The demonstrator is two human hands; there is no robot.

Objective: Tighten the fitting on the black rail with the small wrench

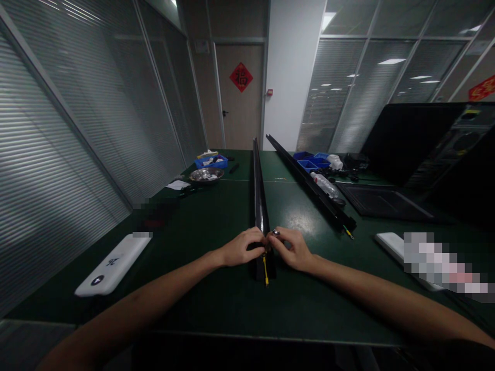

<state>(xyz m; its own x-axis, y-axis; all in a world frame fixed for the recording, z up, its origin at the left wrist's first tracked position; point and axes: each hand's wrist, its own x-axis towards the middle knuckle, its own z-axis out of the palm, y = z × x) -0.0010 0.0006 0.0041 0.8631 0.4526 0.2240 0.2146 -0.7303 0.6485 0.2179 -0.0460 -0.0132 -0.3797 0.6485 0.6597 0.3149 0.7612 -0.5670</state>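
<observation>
A long black channel-shaped strip [257, 180] lies lengthwise on the green table, its near end in front of me. My left hand [245, 247] is closed in a pinch at the left edge of that end. From the right, my right hand [293, 249] pinches at the same spot, its fingertips meeting those of the left. What the fingertips hold is hidden. A small shiny metal piece [276, 232] shows at my right fingers; I cannot tell whether it is a ring or a part. Below the fingers, a short yellow wire [265, 272] hangs over the strip's end.
A second black strip [309, 181] with a yellow wire lies to the right. Blue trays [308, 165], a plastic bottle [325, 184] and a dark flat panel [386, 201] are beyond it. Left are a metal bowl [207, 175] and a white case [114, 265].
</observation>
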